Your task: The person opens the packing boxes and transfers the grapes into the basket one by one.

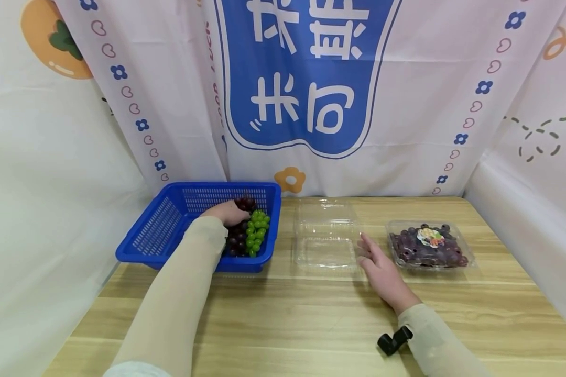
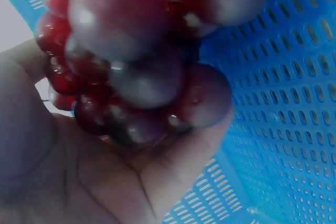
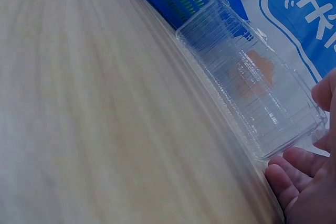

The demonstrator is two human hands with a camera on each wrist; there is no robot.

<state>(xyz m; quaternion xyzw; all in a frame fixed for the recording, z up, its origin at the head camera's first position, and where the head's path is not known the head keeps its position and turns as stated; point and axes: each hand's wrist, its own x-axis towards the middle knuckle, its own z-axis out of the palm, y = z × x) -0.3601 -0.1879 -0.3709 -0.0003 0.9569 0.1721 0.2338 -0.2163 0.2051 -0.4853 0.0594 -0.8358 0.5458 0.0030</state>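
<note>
My left hand (image 1: 226, 213) reaches into the blue basket (image 1: 200, 184) and holds a bunch of dark red grapes (image 2: 147, 82), its palm and fingers curled around the underside. Beside it in the basket lies a bunch of green grapes (image 1: 257, 233). An empty clear plastic box (image 1: 326, 262) stands on the table with its lid folded back. At the box's right side is my right hand (image 1: 382, 272), fingers loosely extended with nothing gripped. In the right wrist view its fingertips (image 3: 281, 179) are close to the box's edge; whether they touch is hard to tell.
A lidded clear box of dark grapes (image 1: 429, 248) with a round sticker sits right of my right hand. The wooden table (image 1: 283, 324) ends at a printed white cloth (image 1: 405, 167) behind. A black clip (image 1: 393, 340) is on the right sleeve.
</note>
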